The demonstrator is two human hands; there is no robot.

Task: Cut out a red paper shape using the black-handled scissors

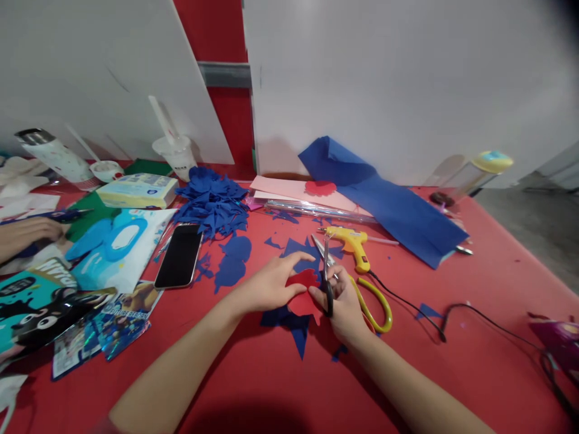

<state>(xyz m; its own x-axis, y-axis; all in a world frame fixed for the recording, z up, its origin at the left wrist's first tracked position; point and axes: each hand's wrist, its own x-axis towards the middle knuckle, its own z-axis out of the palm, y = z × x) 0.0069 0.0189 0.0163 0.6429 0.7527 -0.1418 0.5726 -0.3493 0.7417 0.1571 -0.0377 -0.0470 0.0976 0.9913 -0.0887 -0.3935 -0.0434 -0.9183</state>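
My left hand (271, 283) pinches a red paper cutout (304, 304) with a wavy edge between thumb and fingers. Close against its right side, my right hand (346, 310) grips black-handled scissors (329, 295), blades pointing away from me. My right thumb is at the edge of the red cutout. Beneath both hands lie jagged blue paper scraps (296, 334). A pair of yellow-handled scissors (386, 322) rests on the table, partly hidden by my right hand. Just beyond is a yellow glue gun (350, 237) with a black cord.
A blue paper strip (393, 208) and pink paper (289, 188) lie at the back. Left are a heap of blue cutouts (210, 199), a phone (180, 256), a wipes pack (124, 244) and a cup (176, 154). Another person's hand (29, 235) is at far left.
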